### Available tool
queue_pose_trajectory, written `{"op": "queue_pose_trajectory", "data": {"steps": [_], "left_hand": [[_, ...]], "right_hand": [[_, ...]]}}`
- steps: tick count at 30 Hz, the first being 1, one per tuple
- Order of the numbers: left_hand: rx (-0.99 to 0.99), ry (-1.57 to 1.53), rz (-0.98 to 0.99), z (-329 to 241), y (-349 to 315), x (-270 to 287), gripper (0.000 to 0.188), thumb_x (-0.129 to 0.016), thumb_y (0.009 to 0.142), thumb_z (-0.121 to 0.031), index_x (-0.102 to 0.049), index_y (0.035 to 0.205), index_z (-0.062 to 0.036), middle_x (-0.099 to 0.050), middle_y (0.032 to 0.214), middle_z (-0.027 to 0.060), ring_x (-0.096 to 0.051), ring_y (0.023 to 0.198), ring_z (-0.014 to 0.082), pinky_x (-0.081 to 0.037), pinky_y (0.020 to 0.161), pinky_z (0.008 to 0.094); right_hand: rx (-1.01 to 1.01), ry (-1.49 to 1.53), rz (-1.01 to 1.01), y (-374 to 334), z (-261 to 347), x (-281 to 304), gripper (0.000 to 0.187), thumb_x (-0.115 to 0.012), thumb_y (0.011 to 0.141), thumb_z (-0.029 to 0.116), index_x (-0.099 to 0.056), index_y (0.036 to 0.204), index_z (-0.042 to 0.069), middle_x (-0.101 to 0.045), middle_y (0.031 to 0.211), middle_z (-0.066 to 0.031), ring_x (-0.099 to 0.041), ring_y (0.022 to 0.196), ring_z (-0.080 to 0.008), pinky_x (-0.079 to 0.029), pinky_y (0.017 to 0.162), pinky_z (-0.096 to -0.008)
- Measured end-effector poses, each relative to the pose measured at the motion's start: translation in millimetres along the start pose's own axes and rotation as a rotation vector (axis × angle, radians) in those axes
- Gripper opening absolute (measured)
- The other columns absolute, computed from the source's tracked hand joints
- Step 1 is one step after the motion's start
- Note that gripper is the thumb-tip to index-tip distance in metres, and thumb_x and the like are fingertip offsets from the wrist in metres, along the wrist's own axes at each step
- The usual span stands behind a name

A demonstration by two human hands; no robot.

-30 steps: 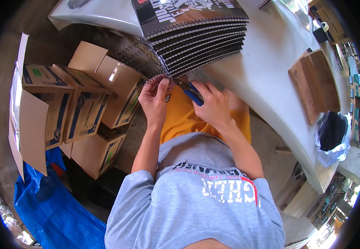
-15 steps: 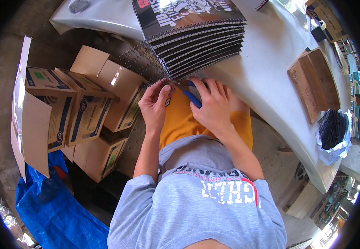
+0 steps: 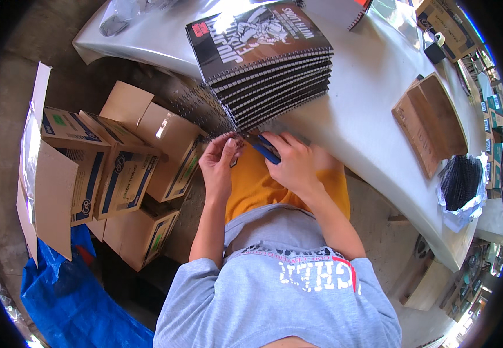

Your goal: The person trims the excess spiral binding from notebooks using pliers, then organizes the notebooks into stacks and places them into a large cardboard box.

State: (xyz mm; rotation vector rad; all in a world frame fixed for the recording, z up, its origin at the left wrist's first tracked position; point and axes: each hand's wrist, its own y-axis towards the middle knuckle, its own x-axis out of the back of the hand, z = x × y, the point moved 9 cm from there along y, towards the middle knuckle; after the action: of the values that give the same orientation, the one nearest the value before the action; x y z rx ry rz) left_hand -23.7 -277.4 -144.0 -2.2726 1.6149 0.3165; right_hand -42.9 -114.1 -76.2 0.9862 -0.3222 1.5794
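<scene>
A stack of dark spiral-bound notebooks lies at the table edge in front of me, with its bound sides facing me. My left hand is closed in a pinch just below the stack's near corner. What its fingertips hold is small and partly hidden. Blue-handled pliers are gripped in my right hand. Their jaws point left toward the left fingertips, just under the notebook corner.
Cardboard boxes, some with raised flaps, stand at the left above a blue tarp. On the white table sit a wooden block and, near its right edge, a bag of black coils. Plastic-wrapped items lie at the far left.
The view has shifted, so the stack and boxes appear lower. Both hands stay by the stack's near corner, and the pliers' handles look closer together.
</scene>
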Motion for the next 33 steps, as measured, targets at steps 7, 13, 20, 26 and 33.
{"op": "queue_pose_trajectory", "data": {"steps": [7,13,20,26,33], "left_hand": [[0.328,-0.625,0.023,22,-11,-4,0.020,-0.052,0.089,-0.017,-0.057,0.101,-0.0007,-0.062,0.090,0.0066,-0.061,0.081,0.0148,-0.052,0.073,0.0238],[0.223,-0.629,-0.076,-1,-7,0,0.027,-0.053,0.086,-0.021,-0.058,0.105,-0.0015,-0.061,0.091,0.0084,-0.057,0.078,0.0138,-0.050,0.069,0.0245],[-0.032,-0.090,-0.076,-29,3,-10,0.027,-0.066,0.085,-0.015,-0.058,0.107,-0.0021,-0.061,0.091,-0.0015,-0.050,0.072,0.0029,-0.040,0.065,0.0173],[-0.235,0.209,-0.153,-33,6,-3,0.020,-0.064,0.086,-0.015,-0.061,0.099,-0.0002,-0.061,0.086,-0.0008,-0.051,0.077,0.0046,-0.043,0.074,0.0200],[-0.371,0.206,-0.173,-38,3,-9,0.018,-0.060,0.089,-0.014,-0.059,0.099,0.0006,-0.060,0.089,0.0001,-0.052,0.081,0.0052,-0.043,0.076,0.0198]], "right_hand": [[0.013,-0.169,-0.120,-2,14,30,0.051,-0.069,0.062,0.016,-0.057,0.112,0.019,-0.052,0.095,-0.0033,-0.051,0.092,-0.0230,-0.033,0.082,-0.0404],[0.020,-0.197,-0.115,1,15,24,0.052,-0.070,0.062,0.017,-0.057,0.113,0.018,-0.052,0.095,-0.0039,-0.051,0.093,-0.0232,-0.033,0.082,-0.0416],[0.033,-0.233,-0.074,5,21,16,0.048,-0.071,0.065,0.019,-0.057,0.111,0.018,-0.053,0.094,-0.0046,-0.053,0.091,-0.0241,-0.040,0.074,-0.0436],[0.109,-0.288,-0.123,4,22,15,0.041,-0.071,0.067,0.019,-0.060,0.106,0.017,-0.055,0.081,-0.0056,-0.059,0.072,-0.0249,-0.049,0.060,-0.0374],[-0.039,-0.136,0.009,5,8,13,0.044,-0.069,0.064,0.014,-0.061,0.108,0.016,-0.058,0.087,-0.0048,-0.060,0.078,-0.0253,-0.049,0.070,-0.0387]]}}
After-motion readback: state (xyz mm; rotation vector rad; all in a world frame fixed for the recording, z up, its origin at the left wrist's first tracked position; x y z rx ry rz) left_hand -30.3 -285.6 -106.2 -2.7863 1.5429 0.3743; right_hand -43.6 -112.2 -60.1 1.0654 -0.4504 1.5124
